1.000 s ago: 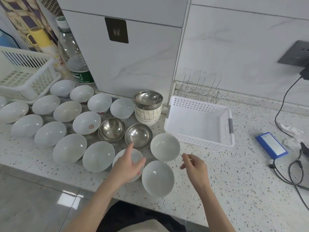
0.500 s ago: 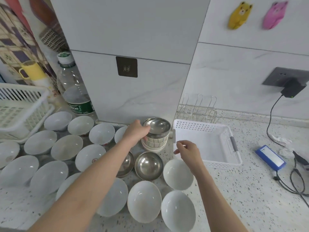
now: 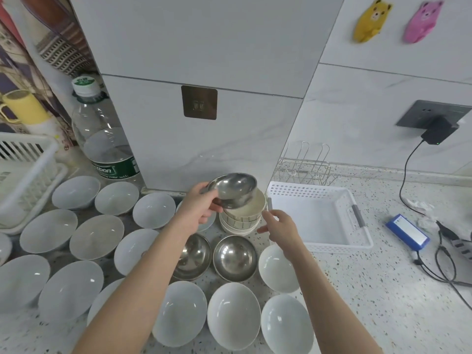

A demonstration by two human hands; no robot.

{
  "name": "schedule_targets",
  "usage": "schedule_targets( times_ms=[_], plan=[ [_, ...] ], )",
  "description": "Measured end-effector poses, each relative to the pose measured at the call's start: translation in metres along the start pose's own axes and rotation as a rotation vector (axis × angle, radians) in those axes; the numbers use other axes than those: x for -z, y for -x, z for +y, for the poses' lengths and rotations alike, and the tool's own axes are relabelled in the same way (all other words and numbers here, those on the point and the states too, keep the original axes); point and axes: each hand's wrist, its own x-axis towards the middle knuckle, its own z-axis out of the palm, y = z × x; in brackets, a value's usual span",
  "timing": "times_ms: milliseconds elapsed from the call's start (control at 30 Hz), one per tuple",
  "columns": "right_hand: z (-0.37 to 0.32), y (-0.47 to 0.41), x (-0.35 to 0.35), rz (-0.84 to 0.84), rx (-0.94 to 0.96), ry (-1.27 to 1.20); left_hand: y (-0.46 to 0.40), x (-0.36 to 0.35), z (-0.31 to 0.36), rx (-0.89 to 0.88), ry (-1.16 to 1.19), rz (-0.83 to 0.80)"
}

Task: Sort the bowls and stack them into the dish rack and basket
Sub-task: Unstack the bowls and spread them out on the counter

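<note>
A shiny steel bowl (image 3: 233, 190), tilted, sits at centre frame in the left hand (image 3: 198, 212), whose grip is clamped on its rim just above a stack of cream patterned bowls (image 3: 242, 218). The right hand (image 3: 279, 227) hovers beside the stack, fingers loosely apart. A white perforated plastic basket (image 3: 357, 241) lies right on the speckled tabletop (image 3: 383, 302).

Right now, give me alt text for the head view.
Left hand grips a steel bowl, tilted above a stack of patterned bowls; right hand hovers open beside the stack. White basket sits right.
</note>
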Motion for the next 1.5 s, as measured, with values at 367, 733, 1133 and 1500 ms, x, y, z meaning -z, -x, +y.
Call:
schedule_targets(
  times_ms=[367,733,1133,1500],
  plan=[
    [-0.018,-0.016,-0.032,0.073,-0.005,0.145,0.030,0.064,-0.063,0.060,0.352,0.104],
    [-0.036,-0.011,-0.028,0.096,-0.060,-0.072,0.053,0.076,-0.084,0.107,0.382,0.151],
    [0.002,0.034,0.061,0.215,-0.059,-0.478,0.082,0.001,-0.083,0.061,0.162,0.156],
    [0.084,0.059,0.176,0.260,-0.092,-0.539,0.116,-0.162,-0.106,0.057,-0.019,0.043]
  ],
)
